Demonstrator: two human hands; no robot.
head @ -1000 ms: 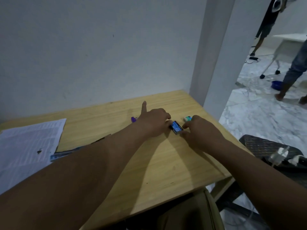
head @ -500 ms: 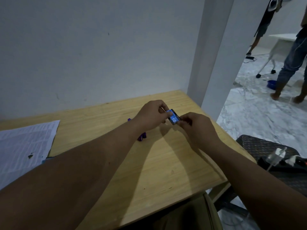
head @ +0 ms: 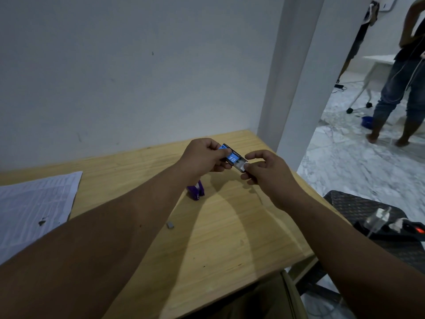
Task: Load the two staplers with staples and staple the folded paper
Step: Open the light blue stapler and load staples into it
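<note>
At the centre of the frame we see both hands raised above the wooden table (head: 230, 238). The left hand (head: 202, 158) grips a small blue and black staple box (head: 231, 155), on which we read "NOVUS" and the number "10". The right hand (head: 264, 168) pinches the pale inner tray (head: 241, 166) that protrudes from the box's right end. Below the left wrist, a purple stapler (head: 195, 192) rests on the table. A small grey strip of staples (head: 170, 225) lies nearer the lower centre. Printed paper (head: 30, 203) occupies the left edge; its text is too small to read.
</note>
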